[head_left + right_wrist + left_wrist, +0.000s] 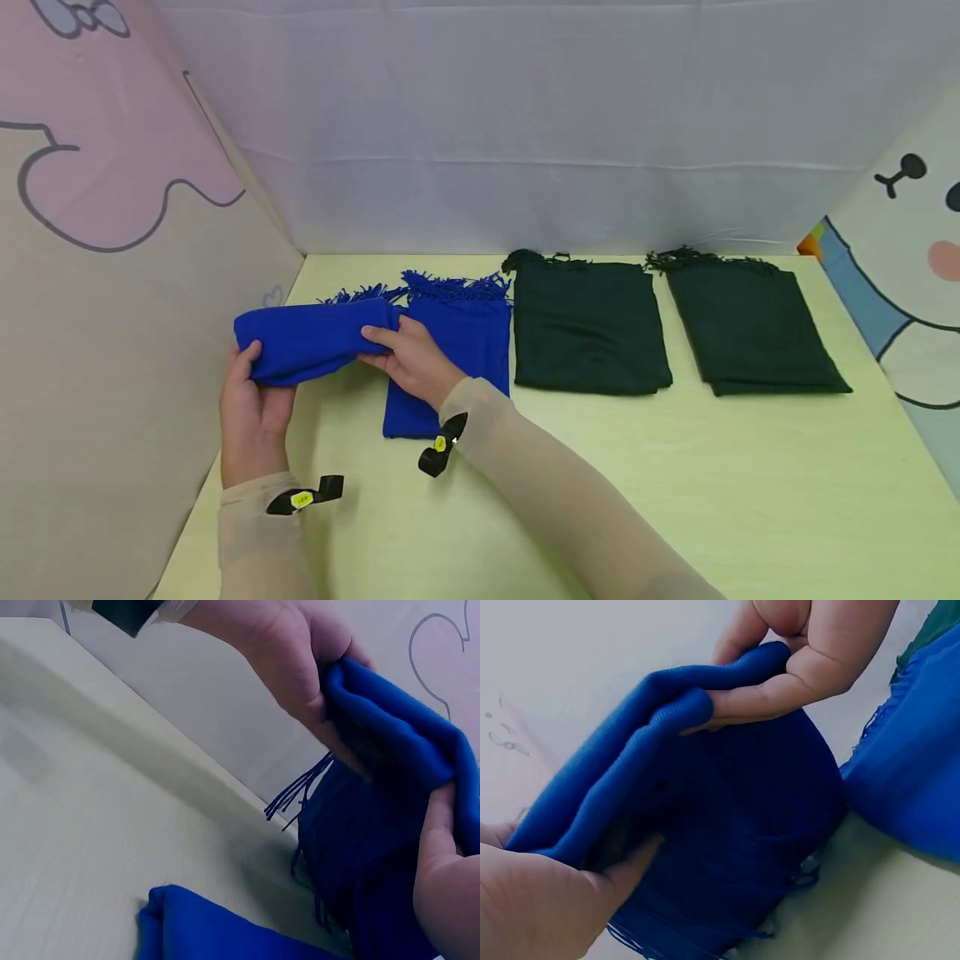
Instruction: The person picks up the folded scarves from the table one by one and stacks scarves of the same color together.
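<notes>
A folded blue scarf (311,337) with fringe is held up off the table at the left, one hand at each end of its near edge. My left hand (255,400) grips the left end, thumb on one side and fingers on the other. At the right end my right hand (416,360) pinches the cloth between thumb and fingers. In the left wrist view the scarf (727,780) hangs down in layers, its fringe lowest. A second folded blue scarf (480,350) lies flat on the table, partly behind my right hand and wrist.
Two folded dark green scarves (592,333) (757,333) lie in a row to the right, fringes toward the back. The pale yellow table (675,483) meets a white cloth wall (525,125) behind. Printed panels (112,333) stand at both sides.
</notes>
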Tool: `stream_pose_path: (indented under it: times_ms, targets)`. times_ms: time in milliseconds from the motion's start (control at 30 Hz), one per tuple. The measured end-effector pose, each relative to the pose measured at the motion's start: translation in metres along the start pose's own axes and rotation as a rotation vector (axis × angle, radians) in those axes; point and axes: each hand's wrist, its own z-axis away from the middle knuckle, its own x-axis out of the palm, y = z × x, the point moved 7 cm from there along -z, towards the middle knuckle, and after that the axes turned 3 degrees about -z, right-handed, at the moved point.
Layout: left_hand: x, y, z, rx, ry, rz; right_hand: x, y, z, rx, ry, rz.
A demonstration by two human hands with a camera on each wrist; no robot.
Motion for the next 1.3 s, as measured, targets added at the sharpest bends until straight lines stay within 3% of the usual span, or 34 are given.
stream_pose_path:
  times_ms: [167,500,867,1133,1300]
  targets:
    - [0.011,-0.004,0.001,0.089,-0.063,0.004,-0.006,-0.005,0.005,-0.025,-0.032,0.003]
    - [0.037,-0.013,0.003,0.150,-0.174,-0.115,-0.007,-0.027,0.022,-0.096,-0.126,0.025]
    - [0.062,-0.028,0.007,0.137,-0.240,-0.192,-0.007,-0.055,0.036,-0.170,-0.173,-0.006]
    - [0.083,-0.048,-0.001,0.066,-0.297,-0.150,-0.013,-0.079,0.044,-0.240,-0.114,-0.037]
    - [0.094,-0.061,-0.008,0.049,-0.318,-0.182,-0.021,-0.091,0.047,-0.273,-0.074,-0.044]
